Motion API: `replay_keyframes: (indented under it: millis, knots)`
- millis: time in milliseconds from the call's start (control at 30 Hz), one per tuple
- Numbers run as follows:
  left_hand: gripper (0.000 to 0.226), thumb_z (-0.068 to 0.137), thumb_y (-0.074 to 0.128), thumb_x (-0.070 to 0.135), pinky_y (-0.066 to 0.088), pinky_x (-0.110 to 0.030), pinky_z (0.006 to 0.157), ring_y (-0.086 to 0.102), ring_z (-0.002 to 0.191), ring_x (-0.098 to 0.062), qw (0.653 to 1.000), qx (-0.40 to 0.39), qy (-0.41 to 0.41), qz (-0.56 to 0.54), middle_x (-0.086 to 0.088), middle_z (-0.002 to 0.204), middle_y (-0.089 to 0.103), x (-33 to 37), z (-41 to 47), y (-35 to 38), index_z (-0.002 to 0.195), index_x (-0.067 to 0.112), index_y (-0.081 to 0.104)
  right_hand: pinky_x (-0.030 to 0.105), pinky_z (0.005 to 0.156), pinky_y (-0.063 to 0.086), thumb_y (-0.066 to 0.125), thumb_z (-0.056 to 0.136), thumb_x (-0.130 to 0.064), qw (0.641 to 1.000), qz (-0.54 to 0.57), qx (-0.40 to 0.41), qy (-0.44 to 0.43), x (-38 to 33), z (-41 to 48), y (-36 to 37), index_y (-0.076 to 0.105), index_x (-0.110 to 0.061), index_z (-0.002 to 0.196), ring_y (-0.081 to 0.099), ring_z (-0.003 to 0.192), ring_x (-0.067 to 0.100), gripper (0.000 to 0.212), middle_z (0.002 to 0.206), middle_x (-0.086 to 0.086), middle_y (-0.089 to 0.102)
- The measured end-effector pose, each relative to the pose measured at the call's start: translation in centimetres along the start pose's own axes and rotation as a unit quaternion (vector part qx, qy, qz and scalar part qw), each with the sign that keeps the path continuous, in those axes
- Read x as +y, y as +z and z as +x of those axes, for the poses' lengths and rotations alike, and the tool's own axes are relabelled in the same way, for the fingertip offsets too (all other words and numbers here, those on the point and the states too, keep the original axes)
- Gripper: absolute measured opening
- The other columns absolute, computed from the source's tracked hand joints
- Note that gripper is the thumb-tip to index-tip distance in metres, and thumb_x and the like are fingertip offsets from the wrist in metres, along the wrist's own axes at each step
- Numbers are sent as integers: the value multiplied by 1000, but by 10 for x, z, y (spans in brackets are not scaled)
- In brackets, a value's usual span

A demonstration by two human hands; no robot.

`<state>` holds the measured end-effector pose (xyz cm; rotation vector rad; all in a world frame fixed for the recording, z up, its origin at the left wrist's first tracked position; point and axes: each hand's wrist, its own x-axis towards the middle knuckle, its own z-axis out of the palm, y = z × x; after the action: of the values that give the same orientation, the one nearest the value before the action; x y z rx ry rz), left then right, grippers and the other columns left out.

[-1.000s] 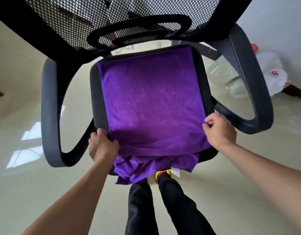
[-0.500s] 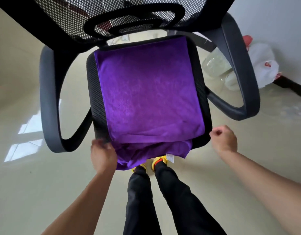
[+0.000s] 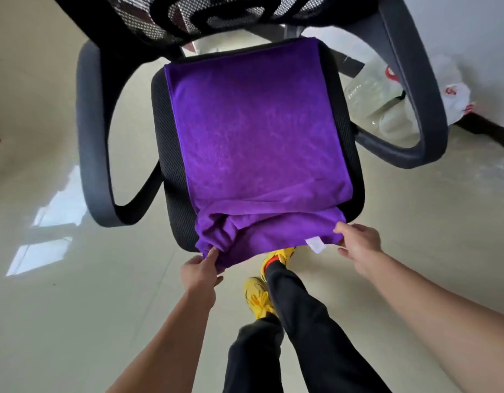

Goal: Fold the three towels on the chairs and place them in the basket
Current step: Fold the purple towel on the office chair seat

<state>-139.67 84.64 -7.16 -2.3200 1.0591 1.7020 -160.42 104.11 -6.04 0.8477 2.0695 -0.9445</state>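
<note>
A purple towel (image 3: 256, 131) lies spread over the seat of a black mesh office chair (image 3: 350, 129), folded over itself, with its lower layer hanging off the seat's front edge. My left hand (image 3: 201, 272) pinches the hanging layer's bunched left corner. My right hand (image 3: 358, 245) grips the hanging layer's right corner, beside a small white label (image 3: 316, 244). No basket and no other towel is in view.
Grey armrests (image 3: 91, 137) curve out on both sides of the seat. White plastic bags and a clear bottle (image 3: 387, 97) lie on the floor at the right, by the wall. My legs in black trousers and yellow shoes (image 3: 257, 297) stand just before the chair.
Both hands left the top layer at the seat's front edge and dropped to the hanging lower layer, taking hold of its two corners. The view shifted right and my feet stepped apart.
</note>
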Motion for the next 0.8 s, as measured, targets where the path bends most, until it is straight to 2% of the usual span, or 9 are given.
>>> replay_keyframes:
  millis: [133, 233, 300, 400, 467, 633, 800]
  knots:
    - [25, 89, 64, 16, 49, -35, 64, 56, 62, -25, 1000, 23, 21, 1, -13, 69, 59, -13, -23, -30, 69, 5, 56, 23, 45, 50, 65, 77, -6, 996, 77, 48, -6, 7, -24, -30, 47, -9, 58, 47, 54, 23, 26, 64, 9, 50]
    - [21, 86, 64, 9, 51, -34, 66, 57, 60, -26, 999, 24, 26, -5, -17, 74, 62, -25, -41, -52, 68, 2, 57, 23, 45, 50, 65, 76, -5, 993, 98, 61, -21, 20, -47, -46, 49, -7, 61, 51, 50, 22, 23, 64, 10, 54]
    - [17, 86, 63, 4, 55, -29, 56, 61, 55, -26, 999, 21, 23, -14, -20, 71, 64, -33, -56, -64, 71, -1, 55, 21, 43, 49, 64, 76, -4, 992, 103, 62, -23, 35, -60, -54, 52, -7, 65, 58, 39, 17, 17, 63, 12, 58]
    - [13, 85, 63, -1, 51, -24, 40, 61, 41, -21, 1000, 25, 15, -10, -24, 67, 63, -52, -77, -77, 78, 0, 52, 19, 37, 45, 65, 77, -2, 992, 100, 71, -19, 63, -73, -68, 58, -7, 70, 60, 35, 12, 11, 56, 10, 62]
    - [14, 84, 62, -3, 50, -24, 41, 61, 41, -21, 999, 32, 15, -2, -21, 63, 62, -70, -86, -84, 78, 1, 50, 18, 36, 44, 64, 78, 0, 992, 100, 71, -20, 81, -79, -78, 60, -8, 71, 61, 37, 15, 11, 51, 8, 62]
    - [16, 84, 61, -4, 47, -25, 42, 60, 45, -24, 999, 45, 13, 4, -18, 63, 60, -120, -96, -91, 78, 3, 48, 17, 35, 41, 61, 81, 1, 995, 74, 66, -31, 131, -84, -104, 63, -6, 77, 60, 35, 12, 9, 64, 15, 63]
    - [21, 84, 62, -2, 46, -26, 46, 60, 46, -24, 997, 63, 35, -2, -17, 66, 59, -171, -109, -92, 74, 6, 46, 18, 37, 42, 65, 85, -2, 997, 47, 44, -50, 184, -79, -132, 61, -8, 92, 59, 34, 9, 10, 63, 14, 64]
